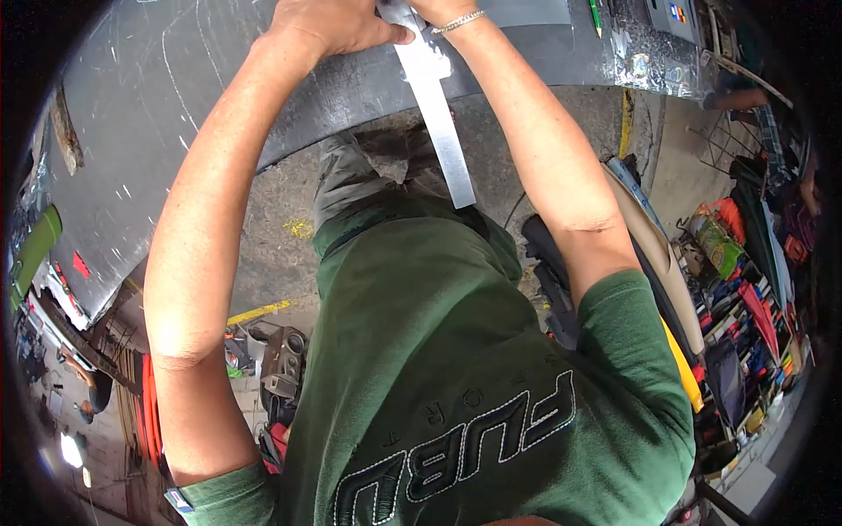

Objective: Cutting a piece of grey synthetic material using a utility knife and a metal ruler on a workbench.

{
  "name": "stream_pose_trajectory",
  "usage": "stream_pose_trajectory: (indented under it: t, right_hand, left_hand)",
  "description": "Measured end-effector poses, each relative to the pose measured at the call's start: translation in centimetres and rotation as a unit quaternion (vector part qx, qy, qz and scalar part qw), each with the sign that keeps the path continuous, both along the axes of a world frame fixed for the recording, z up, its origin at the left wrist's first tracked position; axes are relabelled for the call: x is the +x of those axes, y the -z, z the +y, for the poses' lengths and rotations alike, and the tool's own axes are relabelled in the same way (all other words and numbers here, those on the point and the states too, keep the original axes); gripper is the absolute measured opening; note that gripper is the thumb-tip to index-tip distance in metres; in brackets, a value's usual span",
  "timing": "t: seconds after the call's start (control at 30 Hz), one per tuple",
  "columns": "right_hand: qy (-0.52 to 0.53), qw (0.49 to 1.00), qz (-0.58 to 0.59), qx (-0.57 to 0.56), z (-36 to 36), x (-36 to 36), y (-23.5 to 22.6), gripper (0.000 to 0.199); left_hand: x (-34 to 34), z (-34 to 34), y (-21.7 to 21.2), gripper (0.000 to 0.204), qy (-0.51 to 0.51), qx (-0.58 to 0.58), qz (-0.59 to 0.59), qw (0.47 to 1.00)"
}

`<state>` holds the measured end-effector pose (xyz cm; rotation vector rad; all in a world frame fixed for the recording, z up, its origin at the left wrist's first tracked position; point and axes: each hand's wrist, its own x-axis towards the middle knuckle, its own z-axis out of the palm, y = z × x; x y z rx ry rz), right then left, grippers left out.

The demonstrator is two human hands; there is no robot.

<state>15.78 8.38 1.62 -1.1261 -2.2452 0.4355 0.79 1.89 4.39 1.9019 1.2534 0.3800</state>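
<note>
A long flat metal ruler (445,140) crosses the front edge of the dark, scratched worktable (342,92), its near end sticking out over my lap. At the top of the view, my left hand (331,21) is closed at the far part of the ruler, with the thumb pressed onto its edge. My right hand (441,10), with a bracelet (458,22) at the wrist, is just right of the ruler's far end. The upper edge of the picture cuts off its fingers, so its grip is hidden.
A green pencil (595,17) lies to the right on the table. A wooden stick (66,131) and a green roll (39,241) are at the left. Colourful materials (750,342) crowd the right side. Another person's arm (741,99) shows at the far right.
</note>
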Motion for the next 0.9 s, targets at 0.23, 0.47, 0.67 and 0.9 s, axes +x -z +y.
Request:
stream_pose_trajectory:
  t: [0.23,0.47,0.67,0.9]
  right_hand:
    - [-0.014,0.991,0.111,0.067,1.1,-0.5,2.0,0.047]
    - [-0.046,0.968,0.245,-0.016,1.7,0.3,3.4,0.045]
    - [0.063,0.886,0.317,-0.333,-1.6,1.5,-7.1,0.048]
    - [0.039,0.983,0.09,-0.158,-5.5,11.2,-12.5,0.043]
  left_hand:
    - [4.0,0.2,-3.9,0.128,-0.064,-0.042,0.384,0.92]
    - [3.3,-0.9,-1.4,0.129,-0.096,0.098,0.31,0.941]
    - [-0.4,-0.9,-1.1,0.114,-0.009,0.09,-0.029,0.995]
    - [2.2,0.1,-0.1,0.141,-0.081,0.006,0.339,0.937]
